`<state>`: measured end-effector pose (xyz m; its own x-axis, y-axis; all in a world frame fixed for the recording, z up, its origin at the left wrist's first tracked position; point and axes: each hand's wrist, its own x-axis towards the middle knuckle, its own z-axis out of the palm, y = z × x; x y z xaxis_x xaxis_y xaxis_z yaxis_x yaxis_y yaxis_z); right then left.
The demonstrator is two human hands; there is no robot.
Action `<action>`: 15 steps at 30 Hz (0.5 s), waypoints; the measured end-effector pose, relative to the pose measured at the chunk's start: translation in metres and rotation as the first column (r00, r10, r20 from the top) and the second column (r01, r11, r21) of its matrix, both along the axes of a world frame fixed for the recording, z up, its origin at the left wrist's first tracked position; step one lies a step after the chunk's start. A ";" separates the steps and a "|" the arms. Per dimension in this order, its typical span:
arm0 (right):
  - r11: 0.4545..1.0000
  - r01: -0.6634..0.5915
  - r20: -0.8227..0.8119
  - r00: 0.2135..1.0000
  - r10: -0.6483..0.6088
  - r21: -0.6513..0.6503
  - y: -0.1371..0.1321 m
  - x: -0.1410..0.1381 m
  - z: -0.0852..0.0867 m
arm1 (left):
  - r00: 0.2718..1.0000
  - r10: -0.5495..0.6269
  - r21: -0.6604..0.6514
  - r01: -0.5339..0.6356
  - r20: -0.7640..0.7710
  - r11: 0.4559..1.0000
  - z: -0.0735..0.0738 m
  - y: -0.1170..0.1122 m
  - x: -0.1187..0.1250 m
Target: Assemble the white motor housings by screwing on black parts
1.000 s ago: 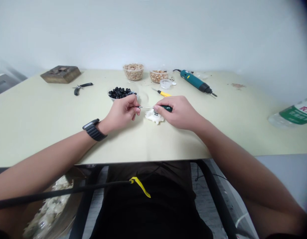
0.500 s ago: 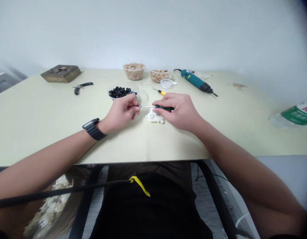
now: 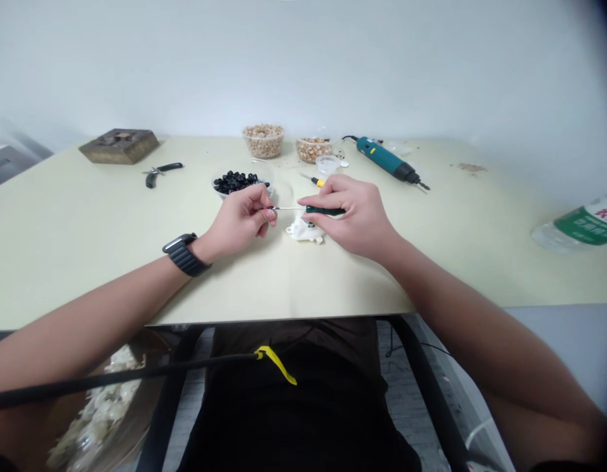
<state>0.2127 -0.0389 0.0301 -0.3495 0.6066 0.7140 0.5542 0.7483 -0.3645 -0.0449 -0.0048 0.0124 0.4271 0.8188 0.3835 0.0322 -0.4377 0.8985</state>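
Observation:
My right hand (image 3: 355,215) is closed round the green handle of a thin metal-shafted tool (image 3: 308,210), held level above the table. The shaft's tip points left into my left hand (image 3: 239,221), whose fingers are pinched round something small that I cannot make out. A watch sits on my left wrist. Below the tool a crumpled white lump (image 3: 303,231) lies on the pale table (image 3: 87,223). Just behind my left hand stands a clear dish of black beads (image 3: 237,181).
At the back stand two tubs of tan bits (image 3: 263,139) (image 3: 313,149) and a small clear cup (image 3: 327,164). A teal power tool (image 3: 387,160), a yellow-handled tool (image 3: 316,180), black pliers (image 3: 160,172), a wooden block (image 3: 119,145) and a lying bottle (image 3: 579,226) are around.
My right hand has lifted slightly and turned on the green handle, with the fingers now more spread over it. The left hand has hardly moved.

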 end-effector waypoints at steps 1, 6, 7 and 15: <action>1.000 -0.004 0.001 1.000 0.004 0.007 0.000 0.000 0.000 | 1.000 -0.014 -0.010 0.014 0.009 1.000 0.000 0.000 0.000; 1.000 -0.012 0.008 1.000 0.012 0.026 0.000 0.001 0.003 | 0.998 -0.047 -0.031 0.048 0.031 0.998 0.001 0.001 0.000; 1.000 -0.005 0.003 1.000 0.005 0.018 0.000 0.001 0.004 | 0.998 -0.046 -0.033 0.047 0.040 0.998 0.002 0.001 0.001; 0.955 0.029 -0.211 0.973 -0.094 -0.296 -0.007 -0.002 0.015 | 0.999 0.019 0.067 -0.021 0.041 0.997 0.004 -0.007 0.006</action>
